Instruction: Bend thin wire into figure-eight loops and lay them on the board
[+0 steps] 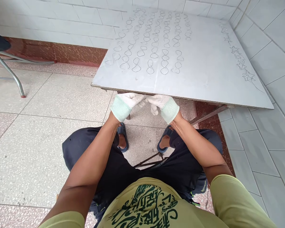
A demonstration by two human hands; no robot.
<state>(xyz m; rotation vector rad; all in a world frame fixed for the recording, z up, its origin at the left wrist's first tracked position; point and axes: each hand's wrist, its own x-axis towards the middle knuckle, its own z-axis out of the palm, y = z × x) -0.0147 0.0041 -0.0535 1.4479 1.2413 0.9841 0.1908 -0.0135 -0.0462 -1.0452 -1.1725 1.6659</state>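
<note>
A thin wire (144, 94) is held between the left hand (133, 100) and the right hand (159, 102), right by the front edge of the counter (204, 63). Both hands are covered by white knit gloves (161, 99) with pale green cuffs (122, 109); the fingers of each are drawn together at the tips, and the wire appears to be pinched there, though its full shape is hidden. On the counter, figure-eight wire loops (165, 65) are laid out in rows, and star-shaped wires (238, 60) are strung along the right side. Should either pinch be loosened, the wire, probably springy, could be flicked out of the fingers and dropped to the terrazzo floor (49, 152), where so fine a thing would be easily lost against the speckle. The knit could be snagged or pierced by a wire end. A bend could be left lopsided if unequal force were applied by the two hands. If the nearest loops were brushed by a glove, the rows could be disturbed or tangled.
</note>
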